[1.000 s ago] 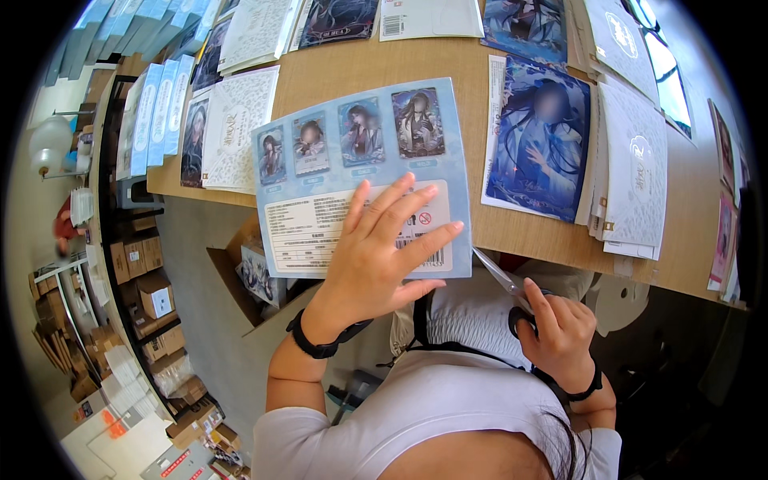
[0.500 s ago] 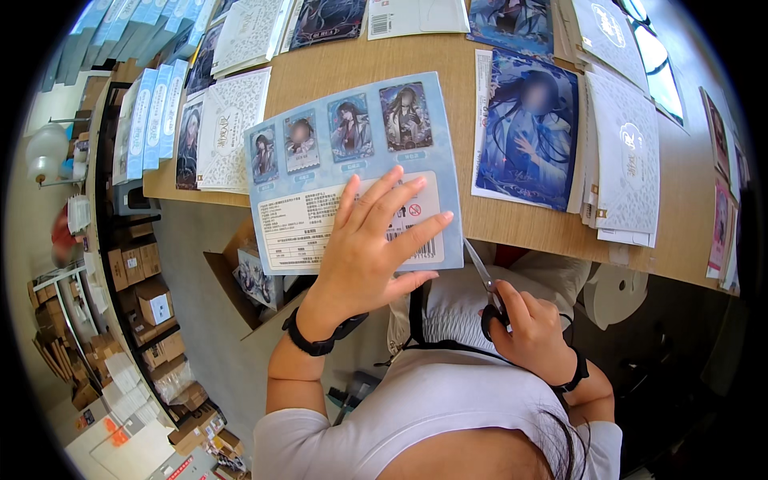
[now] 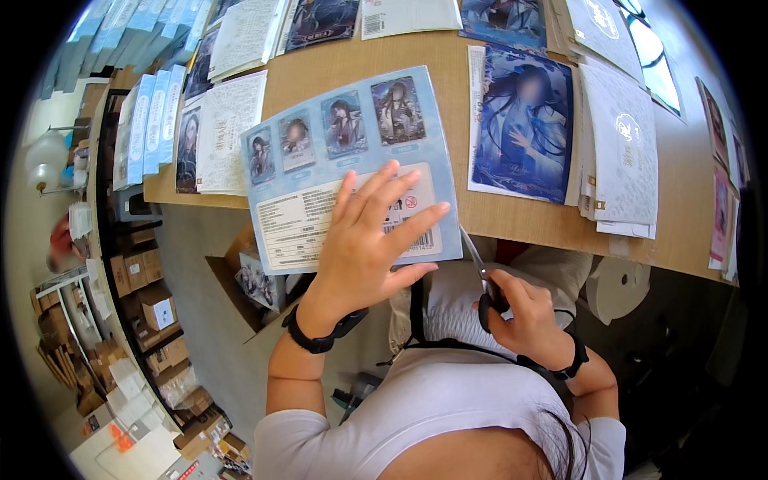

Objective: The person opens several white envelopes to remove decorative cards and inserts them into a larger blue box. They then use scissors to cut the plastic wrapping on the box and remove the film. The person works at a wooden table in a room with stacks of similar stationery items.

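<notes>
A flat light-blue box (image 3: 308, 170) lies tilted over the near edge of the table, a row of small character pictures along its top and a white printed label below. My left hand (image 3: 360, 244) rests flat on the label, its fingers spread. Black-handled scissors (image 3: 482, 274) are held in my right hand (image 3: 530, 318), just below the table edge. Their blades point up toward the box's lower right side, and the tips sit close to that side; whether they touch it I cannot tell.
On the table (image 3: 400, 52), blue picture cards (image 3: 524, 128) and white patterned packets (image 3: 628, 152) lie in stacks to the right. More packets (image 3: 232, 132) and upright blue boxes (image 3: 152, 124) stand left. Below are an open carton (image 3: 232, 288) and a white roll (image 3: 616, 290).
The scissors and my right hand have shifted slightly left and up along the box's right side. My left hand stays flat on the box.
</notes>
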A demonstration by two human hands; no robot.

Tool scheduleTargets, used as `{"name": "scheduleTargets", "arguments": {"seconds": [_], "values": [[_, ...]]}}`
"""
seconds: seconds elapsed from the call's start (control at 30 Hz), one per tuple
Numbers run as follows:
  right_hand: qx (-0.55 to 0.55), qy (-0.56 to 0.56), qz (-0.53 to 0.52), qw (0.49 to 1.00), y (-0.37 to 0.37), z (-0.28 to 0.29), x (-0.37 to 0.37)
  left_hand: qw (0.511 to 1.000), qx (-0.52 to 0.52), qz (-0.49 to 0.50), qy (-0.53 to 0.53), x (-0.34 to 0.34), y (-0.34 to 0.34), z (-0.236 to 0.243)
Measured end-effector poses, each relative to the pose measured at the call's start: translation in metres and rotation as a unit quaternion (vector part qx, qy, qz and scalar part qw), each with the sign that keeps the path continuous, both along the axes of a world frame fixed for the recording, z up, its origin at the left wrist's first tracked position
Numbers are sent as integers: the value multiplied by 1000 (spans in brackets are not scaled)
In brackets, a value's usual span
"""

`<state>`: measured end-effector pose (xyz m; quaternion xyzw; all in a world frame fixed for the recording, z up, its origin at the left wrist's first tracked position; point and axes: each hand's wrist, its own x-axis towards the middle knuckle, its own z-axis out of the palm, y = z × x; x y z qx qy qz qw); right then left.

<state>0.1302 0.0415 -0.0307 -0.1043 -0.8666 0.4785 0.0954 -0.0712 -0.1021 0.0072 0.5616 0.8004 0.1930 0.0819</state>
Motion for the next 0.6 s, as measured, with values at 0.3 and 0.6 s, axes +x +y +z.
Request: {"name": "scheduleTargets", "arguments": {"seconds": [0.3, 0.6], "values": [[-236, -85, 53, 967, 9, -12, 0, 1000, 12, -3, -7, -1, 0, 3], [-234, -131, 72, 961, 16, -7, 1, 1000, 1, -2, -11, 0, -1, 2]]}}
